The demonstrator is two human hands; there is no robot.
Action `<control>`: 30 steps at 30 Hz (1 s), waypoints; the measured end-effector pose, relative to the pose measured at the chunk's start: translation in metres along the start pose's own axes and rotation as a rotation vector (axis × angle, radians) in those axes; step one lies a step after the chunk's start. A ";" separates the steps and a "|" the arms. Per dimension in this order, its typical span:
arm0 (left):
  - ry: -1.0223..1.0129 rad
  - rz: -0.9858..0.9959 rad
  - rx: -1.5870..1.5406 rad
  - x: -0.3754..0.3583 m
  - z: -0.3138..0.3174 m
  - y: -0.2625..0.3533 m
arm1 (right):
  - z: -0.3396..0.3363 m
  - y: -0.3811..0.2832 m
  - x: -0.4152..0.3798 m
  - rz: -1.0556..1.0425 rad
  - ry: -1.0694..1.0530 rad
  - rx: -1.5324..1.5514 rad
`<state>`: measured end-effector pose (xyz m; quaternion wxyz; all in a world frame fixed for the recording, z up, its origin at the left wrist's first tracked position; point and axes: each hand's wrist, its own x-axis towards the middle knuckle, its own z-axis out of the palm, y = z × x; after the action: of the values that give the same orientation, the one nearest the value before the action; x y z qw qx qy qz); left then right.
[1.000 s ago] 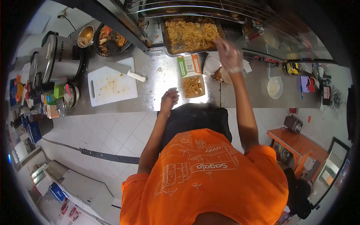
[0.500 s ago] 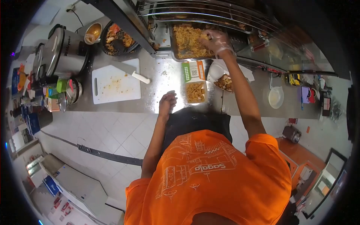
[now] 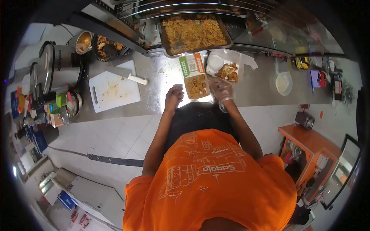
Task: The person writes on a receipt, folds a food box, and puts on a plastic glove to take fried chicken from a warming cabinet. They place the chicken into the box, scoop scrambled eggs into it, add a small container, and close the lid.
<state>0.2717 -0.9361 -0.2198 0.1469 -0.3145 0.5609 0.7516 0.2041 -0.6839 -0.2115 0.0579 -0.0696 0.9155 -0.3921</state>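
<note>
In a clear plastic glove, my right hand (image 3: pixel 221 90) is at the right edge of an open takeaway box (image 3: pixel 187 92) filled with small brown fried pieces (image 3: pixel 197 86). Its fingers are bent together, and what they hold, if anything, is hidden. The box's raised lid (image 3: pixel 191 65) carries a green, white and orange print with a code square. Left of the box, my bare left hand (image 3: pixel 174 96) hovers by the counter edge, fingers curled with nothing visible in them. Behind the box, a metal tray (image 3: pixel 168 52) of similar fried pieces sits in the display cabinet.
A second open box (image 3: pixel 239 63) with browned food and a white cup (image 3: pixel 215 61) stands right. Left are a white cutting board (image 3: pixel 115 98), a knife (image 3: pixel 137 79), a dark pan (image 3: pixel 125 51) and a large cooker (image 3: pixel 63 67). A white bowl (image 3: pixel 284 83) lies far right.
My right hand has left the fried pieces in the tray and come down to the right side of the takeaway box. My left hand stays near the same place, fingers still curled.
</note>
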 end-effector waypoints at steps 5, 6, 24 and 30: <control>-0.039 -0.025 0.092 0.008 0.021 0.012 | -0.009 0.024 0.005 0.204 0.045 -0.040; -0.039 0.006 0.111 0.008 0.024 0.014 | -0.004 0.018 0.009 0.158 -0.140 -0.130; -0.012 0.513 0.032 0.009 0.010 0.090 | -0.038 0.135 0.035 0.527 0.352 -0.333; -0.373 0.205 -0.484 0.053 0.063 0.111 | -0.080 0.136 0.023 0.478 0.243 -0.610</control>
<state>0.1485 -0.9207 -0.1589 0.0915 -0.1388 0.3579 0.9188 0.1576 -0.5377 -0.2566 0.0156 0.1780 0.9804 -0.0834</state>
